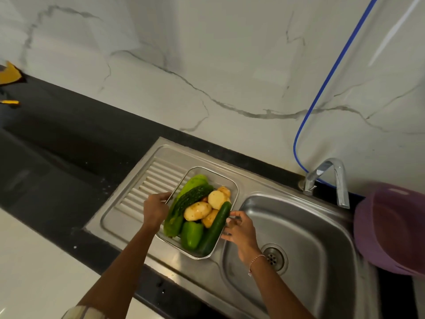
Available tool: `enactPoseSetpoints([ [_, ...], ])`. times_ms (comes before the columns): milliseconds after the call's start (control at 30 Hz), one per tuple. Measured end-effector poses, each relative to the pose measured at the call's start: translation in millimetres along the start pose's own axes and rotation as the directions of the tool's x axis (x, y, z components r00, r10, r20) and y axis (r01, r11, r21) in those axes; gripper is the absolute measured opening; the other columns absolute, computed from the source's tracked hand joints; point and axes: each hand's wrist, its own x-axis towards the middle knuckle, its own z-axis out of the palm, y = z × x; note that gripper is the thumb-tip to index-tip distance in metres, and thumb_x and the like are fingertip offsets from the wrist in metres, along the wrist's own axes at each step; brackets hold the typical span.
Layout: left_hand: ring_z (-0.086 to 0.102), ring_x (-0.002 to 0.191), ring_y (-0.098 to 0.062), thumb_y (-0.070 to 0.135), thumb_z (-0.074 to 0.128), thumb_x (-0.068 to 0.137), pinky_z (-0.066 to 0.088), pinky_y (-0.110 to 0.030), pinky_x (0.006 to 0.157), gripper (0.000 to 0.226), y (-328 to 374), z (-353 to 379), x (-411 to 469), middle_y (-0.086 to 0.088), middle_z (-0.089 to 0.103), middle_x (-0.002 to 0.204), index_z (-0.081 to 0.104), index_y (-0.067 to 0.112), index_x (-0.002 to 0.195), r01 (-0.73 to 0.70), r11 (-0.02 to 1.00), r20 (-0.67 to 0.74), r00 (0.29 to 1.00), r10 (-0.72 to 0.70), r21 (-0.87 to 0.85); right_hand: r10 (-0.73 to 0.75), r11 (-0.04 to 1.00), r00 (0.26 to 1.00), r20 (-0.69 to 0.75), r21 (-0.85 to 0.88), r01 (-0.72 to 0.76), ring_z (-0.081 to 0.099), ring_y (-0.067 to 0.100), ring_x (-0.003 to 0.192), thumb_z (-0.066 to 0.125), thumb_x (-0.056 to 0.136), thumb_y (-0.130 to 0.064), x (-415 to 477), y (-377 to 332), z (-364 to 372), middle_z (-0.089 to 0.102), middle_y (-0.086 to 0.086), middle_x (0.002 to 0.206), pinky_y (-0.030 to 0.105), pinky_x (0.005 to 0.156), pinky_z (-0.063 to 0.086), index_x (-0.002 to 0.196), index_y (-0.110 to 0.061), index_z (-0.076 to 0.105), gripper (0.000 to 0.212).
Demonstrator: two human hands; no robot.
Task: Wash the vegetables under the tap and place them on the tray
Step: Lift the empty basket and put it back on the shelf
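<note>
A black table (69,139) holds a steel sink (305,229). On the sink's ribbed drainboard (128,217) sits a clear tray (207,172) of vegetables (197,210). A purple basin (391,226) is at the right.

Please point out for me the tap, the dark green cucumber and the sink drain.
tap (341,185): head view, on the down-turned spout.
dark green cucumber (216,226): head view, on the middle of its length.
sink drain (273,259): head view, on the centre of the strainer.
</note>
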Motion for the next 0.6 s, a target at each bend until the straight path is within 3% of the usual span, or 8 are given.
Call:
enactPoseSetpoints([
  [133, 0.066, 0.118, -0.028, -0.005, 0.057, 0.092, 0.052, -0.043, 0.104, 0.041, 7, -4, 2, -0.008, 0.076, 0.120, 0.076, 0.014, 0.123, -0.050, 0.996, -0.004, 0.999, 0.050, 0.074, -0.003, 1.000, 1.000, 0.000, 0.027, 0.003, 0.077, 0.037, 0.098, 0.058, 0.105, -0.003, -4, 6, 6, 0.075, 0.016, 0.110, 0.047, 0.077, 0.066, 0.110, -0.015, 0.063, 0.015],
  [300, 0.066, 0.118, -0.027, -0.005, 0.058, 0.091, 0.051, -0.040, 0.101, 0.041, 1, -8, 1, -0.007, 0.076, 0.121, 0.076, 0.013, 0.123, -0.083, 0.990, 0.016, 0.996, 0.082, 0.110, -0.012, 1.000, 1.000, 0.010, 0.016, 0.012, 0.078, 0.035, 0.097, 0.058, 0.105, -0.005, -3, 2, 4, 0.075, 0.015, 0.110, 0.046, 0.076, 0.066, 0.112, -0.015, 0.064, 0.014],
  [467, 0.067, 0.118, -0.025, -0.009, 0.059, 0.083, 0.051, -0.035, 0.096, 0.048, -4, -11, 2, -0.006, 0.076, 0.119, 0.077, 0.014, 0.122, -0.035, 0.992, 0.047, 0.998, 0.030, 0.122, -0.018, 1.000, 0.999, 0.031, -0.014, 0.018, 0.078, 0.031, 0.098, 0.058, 0.106, -0.007, -6, -1, 1, 0.075, 0.014, 0.112, 0.043, 0.077, 0.067, 0.114, -0.017, 0.065, 0.015],
  [600, 0.068, 0.117, -0.024, -0.005, 0.057, 0.086, 0.052, -0.037, 0.100, 0.046, -11, -11, 3, -0.005, 0.076, 0.120, 0.075, 0.012, 0.125, 0.012, 0.996, 0.003, 1.000, -0.013, 0.092, -0.030, 0.999, 0.999, 0.026, -0.029, 0.031, 0.077, 0.025, 0.099, 0.057, 0.104, -0.007, -10, -2, -1, 0.074, 0.010, 0.114, 0.037, 0.074, 0.066, 0.116, -0.018, 0.067, 0.018],
])
